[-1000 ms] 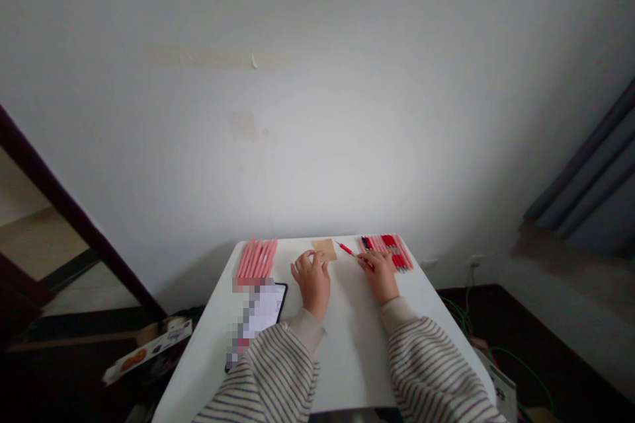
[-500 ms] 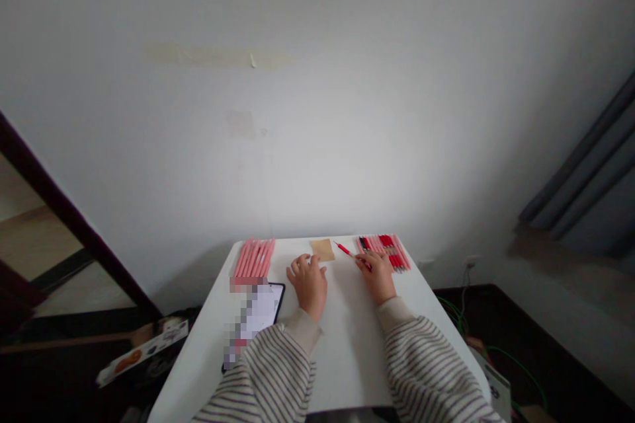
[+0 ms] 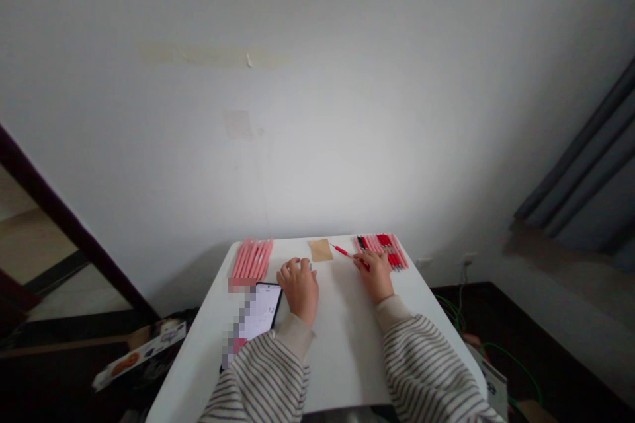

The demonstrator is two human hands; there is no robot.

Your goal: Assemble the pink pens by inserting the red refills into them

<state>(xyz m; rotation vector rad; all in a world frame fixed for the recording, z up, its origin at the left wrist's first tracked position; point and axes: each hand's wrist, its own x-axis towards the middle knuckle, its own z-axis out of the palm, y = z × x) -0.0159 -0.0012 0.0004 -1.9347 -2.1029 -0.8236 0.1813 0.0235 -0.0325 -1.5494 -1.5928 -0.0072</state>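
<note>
My right hand [image 3: 376,273] pinches a slim red pen-like piece [image 3: 341,250] with a pale middle and a thin pointed tip. It lies slantwise, tip toward the upper left. Beneath and beside that hand is a row of pink, red and dark pens or pen parts [image 3: 401,252]. My left hand [image 3: 301,289] is low over the tabletop with its fingers curled. A tiny pale bit [image 3: 311,266] shows by its thumb and forefinger, too small to name. Just beyond it lies a square tan paper [image 3: 321,250].
The white table [image 3: 347,357] stands against a pale wall. Pink pen-like sticks [image 3: 253,260] lie at its back left, with a phone [image 3: 265,310] in front, partly pixelated and partly behind my left sleeve. Green cables [image 3: 449,310] run on the floor to the right.
My left hand has shifted a little left and its fingers are drawn closer together. My right hand still holds the red piece in nearly the same spot.
</note>
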